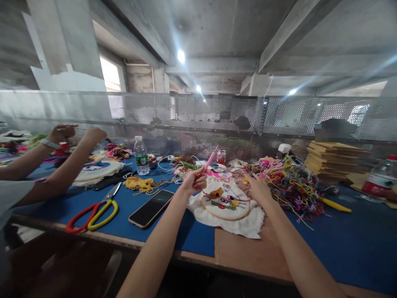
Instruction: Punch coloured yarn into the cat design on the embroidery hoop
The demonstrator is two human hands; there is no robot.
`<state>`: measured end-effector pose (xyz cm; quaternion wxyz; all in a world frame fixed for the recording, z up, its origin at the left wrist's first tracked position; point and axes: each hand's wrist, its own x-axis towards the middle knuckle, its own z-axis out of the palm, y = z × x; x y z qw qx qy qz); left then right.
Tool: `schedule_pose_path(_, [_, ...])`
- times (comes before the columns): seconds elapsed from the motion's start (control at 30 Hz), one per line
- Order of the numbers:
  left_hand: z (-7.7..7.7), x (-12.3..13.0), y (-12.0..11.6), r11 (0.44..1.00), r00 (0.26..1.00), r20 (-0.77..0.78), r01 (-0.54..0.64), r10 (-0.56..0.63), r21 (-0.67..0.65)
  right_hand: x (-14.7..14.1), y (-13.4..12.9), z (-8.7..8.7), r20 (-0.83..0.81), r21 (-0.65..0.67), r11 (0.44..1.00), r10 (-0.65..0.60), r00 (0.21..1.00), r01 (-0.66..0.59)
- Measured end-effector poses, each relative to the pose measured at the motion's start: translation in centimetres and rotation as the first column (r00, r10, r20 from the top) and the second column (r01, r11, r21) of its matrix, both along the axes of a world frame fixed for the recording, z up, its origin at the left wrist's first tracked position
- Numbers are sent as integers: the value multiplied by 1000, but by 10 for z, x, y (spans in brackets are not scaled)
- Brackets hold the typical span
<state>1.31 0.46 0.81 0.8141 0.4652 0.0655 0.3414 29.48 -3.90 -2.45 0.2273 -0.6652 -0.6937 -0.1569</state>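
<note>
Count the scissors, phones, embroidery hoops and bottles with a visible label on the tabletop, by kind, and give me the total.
Scissors: 1
Phone: 1
Embroidery hoops: 2 (near hoop, left-side hoop)
Labelled bottles: 2 (green-label bottle, red-label bottle)
Total: 6

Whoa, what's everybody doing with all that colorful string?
Someone's left hand holds a pink tool above a round hoop of white cloth with colorful stitched pictures. The right hand is open by the hoop's other side, near a big tangled yarn pile. On the left, another person's hands are raised near a second hoop.
</note>
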Motion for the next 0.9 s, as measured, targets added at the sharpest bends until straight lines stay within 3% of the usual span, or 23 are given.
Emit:
schedule_pose_path(0.07, [1,0,-2,999,998,-27,51,-51,1,2,-1,-1,14,-38,997,-65,998,66])
schedule_pose_path(0.17, [0,1,-2,996,993,-77,89,-89,-4,-1,-2,6,-51,113,990,-81,995,86])
schedule_pose_path(0.27, [0,3,-2,996,988,-127,84,-84,-10,-14,-5,18,-192,288,954,139,971,-80])
schedule_pose_path(0.37, [1,5,-4,998,985,-162,66,-65,1,-36,-12,24,-273,356,889,394,878,-288])
schedule_pose_path(0.47, [2,12,-9,997,984,-177,19,-6,71,-62,-24,23,-273,356,828,536,799,-434])
schedule_pose_path(0.57, [3,23,-16,974,960,-252,-68,124,217,-83,-32,19,-359,348,802,592,722,-485])
schedule_pose_path(0.67, [1,34,-21,899,893,-344,-130,289,419,-94,-30,15,-626,330,825,556,548,-459])
schedule_pose_path(0.8, [-4,44,-22,697,805,-327,-143,495,703,-95,-20,11,-871,355,826,463,166,-437])
schedule_pose_path(0.9, [-7,51,-21,595,796,-281,-120,536,795,-92,-13,8,-914,355,852,402,48,-385])
